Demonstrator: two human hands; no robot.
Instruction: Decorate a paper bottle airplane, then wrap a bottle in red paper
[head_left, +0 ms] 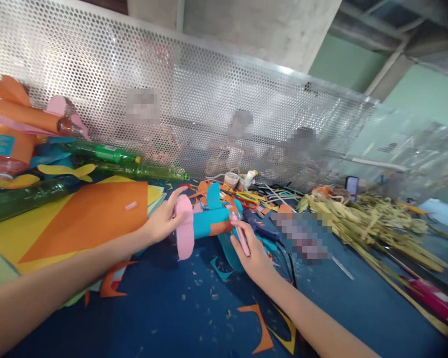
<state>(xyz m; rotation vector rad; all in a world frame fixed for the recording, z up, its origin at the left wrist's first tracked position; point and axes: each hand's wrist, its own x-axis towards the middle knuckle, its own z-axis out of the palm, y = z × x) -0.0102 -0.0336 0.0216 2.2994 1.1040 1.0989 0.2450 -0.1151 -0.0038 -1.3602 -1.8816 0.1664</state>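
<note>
A bottle wrapped in blue paper [211, 221] lies sideways on the blue table, with an orange patch on its side and blue fin shapes around it. A pink rounded strip [185, 231] stands across its left end. My left hand [168, 216] holds that end, thumb on the pink strip. In my right hand [252, 251] is a pink pen-like tool [241, 236], its upper end close to the bottle's right end. The fingers are closed round it.
Orange and yellow sheets [97, 214] lie left, with green bottles [112, 153] and an orange paper-covered bottle [26, 117] behind. Paper scraps [259, 328] lie in front; dry husks [381, 219] and a phone [351, 188] are right. A perforated metal screen [209, 89] stands behind.
</note>
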